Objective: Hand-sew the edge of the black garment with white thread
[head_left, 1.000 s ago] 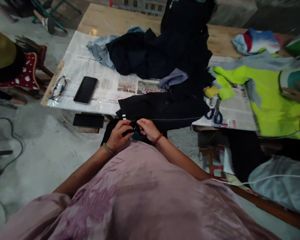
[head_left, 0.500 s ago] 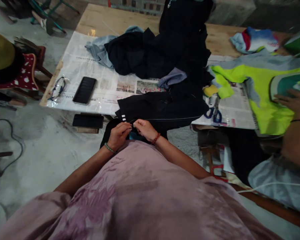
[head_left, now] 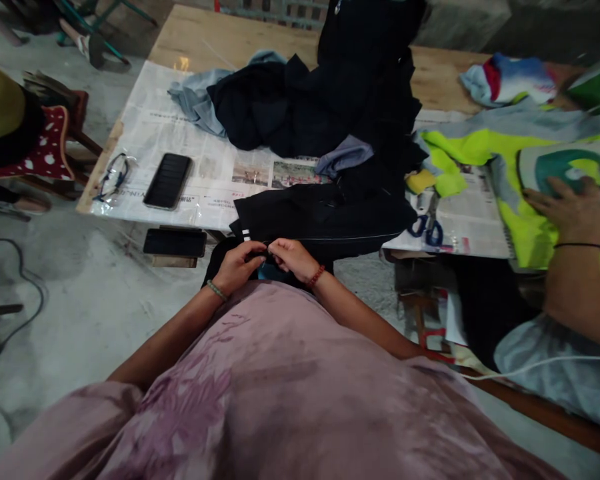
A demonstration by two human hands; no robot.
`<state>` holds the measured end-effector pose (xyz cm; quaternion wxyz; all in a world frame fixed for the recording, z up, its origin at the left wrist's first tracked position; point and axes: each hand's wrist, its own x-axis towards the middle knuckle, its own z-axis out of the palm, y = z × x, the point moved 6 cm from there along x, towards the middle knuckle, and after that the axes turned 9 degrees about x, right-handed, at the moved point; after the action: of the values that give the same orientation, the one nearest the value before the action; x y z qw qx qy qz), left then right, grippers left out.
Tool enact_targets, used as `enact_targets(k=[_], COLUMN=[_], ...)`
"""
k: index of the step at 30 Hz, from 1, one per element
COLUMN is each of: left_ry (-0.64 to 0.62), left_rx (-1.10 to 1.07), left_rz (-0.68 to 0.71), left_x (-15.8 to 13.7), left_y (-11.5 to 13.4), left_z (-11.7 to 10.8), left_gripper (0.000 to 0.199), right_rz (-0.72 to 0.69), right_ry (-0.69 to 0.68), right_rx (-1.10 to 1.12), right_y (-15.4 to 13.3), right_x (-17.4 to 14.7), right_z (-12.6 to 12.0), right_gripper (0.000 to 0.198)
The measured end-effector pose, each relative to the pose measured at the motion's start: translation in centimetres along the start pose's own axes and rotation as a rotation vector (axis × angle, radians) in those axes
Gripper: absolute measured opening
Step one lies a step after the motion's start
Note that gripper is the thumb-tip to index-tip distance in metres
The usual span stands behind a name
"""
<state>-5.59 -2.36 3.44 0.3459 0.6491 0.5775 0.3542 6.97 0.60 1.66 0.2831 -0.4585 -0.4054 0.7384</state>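
Observation:
A black garment (head_left: 325, 207) with a thin pale line along its near edge and small white stripes at its left end lies over the table's front edge, down to my lap. My left hand (head_left: 237, 265) is closed at the near left corner of this garment, its thumb and fingers pinching the dark cloth. Close beside it, almost touching, my right hand (head_left: 295, 260) is closed in a pinch. Whatever sits between the right fingertips is too small to make out.
Newspaper (head_left: 145, 133) covers part of the wooden table, with a phone (head_left: 168, 181), glasses (head_left: 114, 177) and blue-handled scissors (head_left: 429, 223). Another phone (head_left: 175, 242) lies below the edge. Dark clothes (head_left: 300, 107) are heaped behind. At right, a co-worker's hand (head_left: 573, 207) holds an iron (head_left: 545, 163) on a yellow-grey garment (head_left: 480, 143).
My hands stay at the garment's corner; the left fingers have shifted slightly, closer to the right ones. The co-worker's hand and iron have slid left over the yellow garment.

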Motion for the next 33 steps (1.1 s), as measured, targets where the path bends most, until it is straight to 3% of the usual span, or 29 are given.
enact_targets(k=[2,11,19,21,26,28,30,33], left_ry=[0.019,-0.006,0.123,0.154,0.211,0.209,0.197,0.181], left_rx=[0.010,-0.106,-0.187,-0.263,-0.506,-0.546,-0.554,-0.546], left_rz=[-0.012,-0.116,-0.214,-0.299,-0.497,-0.509,-0.510,-0.495], left_x=[0.2,0.3,1.1,1.5,2.6,2.9,3.0,3.0], left_y=[-0.1,-0.5,0.0,-0.2,-0.4,0.0,0.4,0.9], left_z=[-0.1,0.1,0.2,0.2,0.1,0.1,0.3,0.5], left_gripper=[0.018,0.019,0.016,0.017,0.024,0.027,0.028,0.028], right_rz=[-0.020,-0.012,-0.052,-0.154,-0.676,-0.819,-0.913,-0.941], right_ry=[0.028,0.044,0.016,0.093,0.456,0.445,0.343,0.251], right_rx=[-0.013,0.102,0.008,-0.109,-0.472,-0.606,-0.745,-0.863], right_y=[-0.2,-0.4,-0.3,-1.2,-6.0,-7.0,-7.1,-6.4], right_x=[0.0,0.0,0.4,0.7,-1.5,-2.7,-3.5,-3.5], right_z=[-0.3,-0.2,-0.1,-1.4,-4.7,-4.1,-2.5,-0.7], right_gripper=[0.015,0.012,0.011,0.014,0.026,0.026,0.026,0.027])
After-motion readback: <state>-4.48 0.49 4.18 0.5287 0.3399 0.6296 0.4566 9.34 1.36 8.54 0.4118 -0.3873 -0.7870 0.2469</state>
